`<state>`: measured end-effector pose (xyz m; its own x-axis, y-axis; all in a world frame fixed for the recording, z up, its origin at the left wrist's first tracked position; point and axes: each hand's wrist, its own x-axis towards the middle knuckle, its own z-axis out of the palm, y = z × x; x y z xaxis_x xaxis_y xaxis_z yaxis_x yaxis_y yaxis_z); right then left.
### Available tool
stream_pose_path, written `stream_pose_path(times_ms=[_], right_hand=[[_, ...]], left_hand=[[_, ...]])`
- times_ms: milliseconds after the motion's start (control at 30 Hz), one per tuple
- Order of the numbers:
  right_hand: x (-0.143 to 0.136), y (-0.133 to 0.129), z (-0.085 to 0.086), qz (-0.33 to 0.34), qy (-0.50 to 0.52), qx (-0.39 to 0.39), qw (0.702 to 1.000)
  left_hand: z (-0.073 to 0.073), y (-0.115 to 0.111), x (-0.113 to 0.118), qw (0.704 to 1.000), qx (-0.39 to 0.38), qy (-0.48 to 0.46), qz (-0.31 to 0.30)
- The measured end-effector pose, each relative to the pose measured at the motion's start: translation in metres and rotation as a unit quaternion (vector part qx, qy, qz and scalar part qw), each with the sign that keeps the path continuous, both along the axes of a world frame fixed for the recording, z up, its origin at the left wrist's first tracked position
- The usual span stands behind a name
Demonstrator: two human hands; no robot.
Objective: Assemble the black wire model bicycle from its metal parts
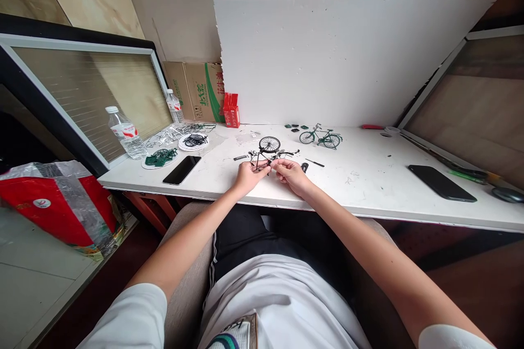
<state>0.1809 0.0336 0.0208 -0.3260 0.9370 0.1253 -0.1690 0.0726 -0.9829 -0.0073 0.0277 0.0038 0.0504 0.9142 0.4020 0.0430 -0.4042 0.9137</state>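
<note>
My left hand (248, 176) is closed on a small black model bicycle frame (262, 160) above the front of the white table. Close beside it, my right hand (293, 174) pinches the same frame near its lower middle; my fingers hide the exact spot. A spoked black wheel (269, 144) shows just beyond my fingers, and I cannot tell whether it is joined to the frame. Small black parts (290, 153) lie behind my right hand, with a thin dark tool (315, 163) to its right. Farther back stands a complete green model bicycle (321, 137).
On the left are plates of green parts (160, 158) and black parts (194, 140), a phone (182, 169) and water bottles (126, 133). A red box (231, 110) stands by a carton (196, 92). A white board (347, 60) leans behind. Another phone (442, 182) lies right.
</note>
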Motion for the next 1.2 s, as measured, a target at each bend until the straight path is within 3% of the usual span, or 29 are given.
stream_pose_path(times_ms=[267,700,1200], right_hand=[[0.0026,0.0067,-0.0066,0.006,0.019,-0.017,1.0],[0.0037,0.0014,0.0025,0.021,0.016,-0.029,0.999],[0.0053,0.0037,-0.0021,0.029,0.019,-0.023,0.999]], left_hand=[[-0.0012,-0.0043,0.0032,0.999,0.031,0.017,0.034],[-0.004,-0.0034,0.0026,0.997,0.069,0.022,0.019],[0.0008,-0.0078,0.0041,0.997,0.068,0.017,0.025]])
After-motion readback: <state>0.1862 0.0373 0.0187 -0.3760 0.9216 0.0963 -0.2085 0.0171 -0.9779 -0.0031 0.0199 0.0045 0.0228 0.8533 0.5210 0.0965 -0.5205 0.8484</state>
